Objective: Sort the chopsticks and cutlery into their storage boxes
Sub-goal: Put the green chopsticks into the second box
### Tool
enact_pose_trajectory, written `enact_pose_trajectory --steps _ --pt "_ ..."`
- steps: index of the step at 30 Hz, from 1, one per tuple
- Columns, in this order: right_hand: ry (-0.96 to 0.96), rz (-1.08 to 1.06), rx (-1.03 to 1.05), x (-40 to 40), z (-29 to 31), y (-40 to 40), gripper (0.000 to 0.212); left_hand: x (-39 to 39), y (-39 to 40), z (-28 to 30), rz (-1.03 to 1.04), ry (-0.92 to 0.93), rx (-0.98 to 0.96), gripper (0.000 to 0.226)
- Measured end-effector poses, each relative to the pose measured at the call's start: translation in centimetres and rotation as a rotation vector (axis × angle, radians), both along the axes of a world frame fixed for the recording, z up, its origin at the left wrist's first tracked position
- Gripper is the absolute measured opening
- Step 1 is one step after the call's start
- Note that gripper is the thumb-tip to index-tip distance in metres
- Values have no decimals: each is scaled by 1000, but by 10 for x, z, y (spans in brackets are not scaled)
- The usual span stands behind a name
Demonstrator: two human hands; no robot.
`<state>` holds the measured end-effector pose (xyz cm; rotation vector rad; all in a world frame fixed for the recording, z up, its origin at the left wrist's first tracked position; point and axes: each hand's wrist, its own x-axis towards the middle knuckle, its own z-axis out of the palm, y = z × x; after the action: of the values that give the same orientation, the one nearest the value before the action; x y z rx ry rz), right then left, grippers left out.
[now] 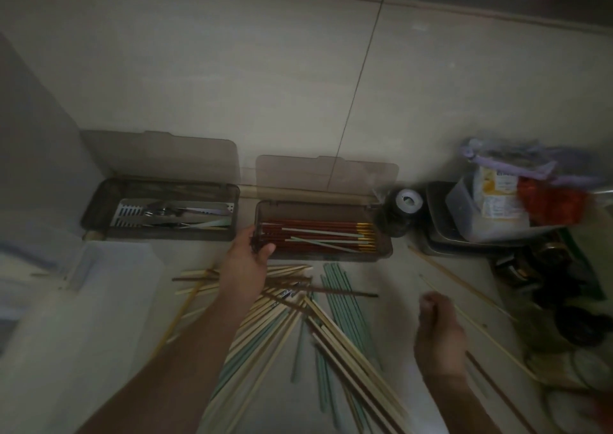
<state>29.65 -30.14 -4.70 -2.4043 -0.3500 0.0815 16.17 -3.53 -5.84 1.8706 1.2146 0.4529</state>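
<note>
Two dark storage boxes stand with lids raised against the wall. The left box (99, 208) holds metal cutlery (166, 214) and a pale green chopstick. The right box (383, 251) holds red chopsticks with gold tips (318, 231) and a few pale ones. My left hand (247, 256) grips the left end of the right box, thumb on its front rim. My right hand (438, 334) hovers over the counter with fingers curled, and what it holds is unclear. A loose pile of bamboo chopsticks (335, 330), green chopsticks (335, 287) and dark brown chopsticks (331, 290) lies between my arms.
A roll of tape (409, 201) stands right of the chopstick box. A metal tray (438, 221) with a plastic container and bags fills the right. Long thin skewers (464, 287) lie near my right hand. A white block (109, 267) sits at left.
</note>
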Motion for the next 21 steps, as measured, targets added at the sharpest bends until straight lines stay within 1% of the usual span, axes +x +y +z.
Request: enact_pose_trajectory --steps 1,3,5,6,7,9,11,14,17,19,20,21 --pt "-22 93 -5 6 7 18 22 0 -1 1 1 -2 -5 39" --pt "-136 246 -71 18 16 55 20 -1 -2 1 -2 -13 -5 40" --pt "-218 381 -122 33 16 88 26 -2 -1 0 -7 -19 4 40" --pt "-222 462 -160 41 13 103 31 -2 0 1 -6 -21 4 40" --pt "-194 526 -213 48 8 116 31 -1 0 2 -5 -24 2 40" --pt "-86 607 -280 61 0 131 23 -1 -1 5 -4 -31 -3 39" --pt "-36 651 -297 70 -8 137 19 -2 -1 5 -11 -37 -3 39" --pt "-42 613 -255 74 -9 136 17 -3 2 0 -16 -30 -11 39" --pt "-183 490 -38 67 -2 111 15 -2 3 -3 -16 -12 -12 38" --pt "-252 359 98 57 -3 74 12 -2 4 -4 -14 -21 -12 38" --pt "-250 275 119 53 -8 51 10 -1 4 -6 -7 -20 -10 38" --pt "-227 175 114 51 -15 25 14 -1 5 -6 0 -9 -8 38"
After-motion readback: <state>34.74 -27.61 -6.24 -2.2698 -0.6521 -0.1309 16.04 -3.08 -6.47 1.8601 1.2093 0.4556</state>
